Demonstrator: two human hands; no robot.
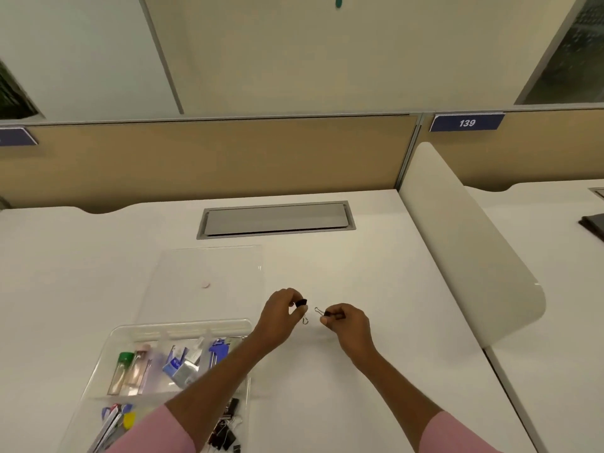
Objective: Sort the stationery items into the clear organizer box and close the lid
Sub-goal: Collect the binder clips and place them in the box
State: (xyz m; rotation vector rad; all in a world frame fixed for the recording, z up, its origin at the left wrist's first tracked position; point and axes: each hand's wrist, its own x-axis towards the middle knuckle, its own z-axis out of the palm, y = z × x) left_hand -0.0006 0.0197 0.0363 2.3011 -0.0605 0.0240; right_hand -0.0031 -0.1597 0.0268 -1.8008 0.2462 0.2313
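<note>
My left hand point(281, 311) pinches a small black binder clip point(301, 303) over the white desk, right of the clear organizer box point(98, 364). Just to its right, my right hand point(347, 322) pinches a second black binder clip point(323, 312) whose wire handles point left. The two hands sit close together without touching. The box's clear lid point(209, 273) lies open and flat behind it. Inside the box are two small bottles point(129, 371), blue and white packets point(181, 362), a blue clip point(217, 349), flat coloured items point(119, 420) and several black binder clips point(225, 426), partly hidden by my left forearm.
A grey cable hatch point(276, 220) is set into the desk beyond the lid. A tan partition point(209, 158) runs along the back. A white curved divider point(464, 243) borders the desk on the right, with a dark object point(593, 225) on the neighbouring desk.
</note>
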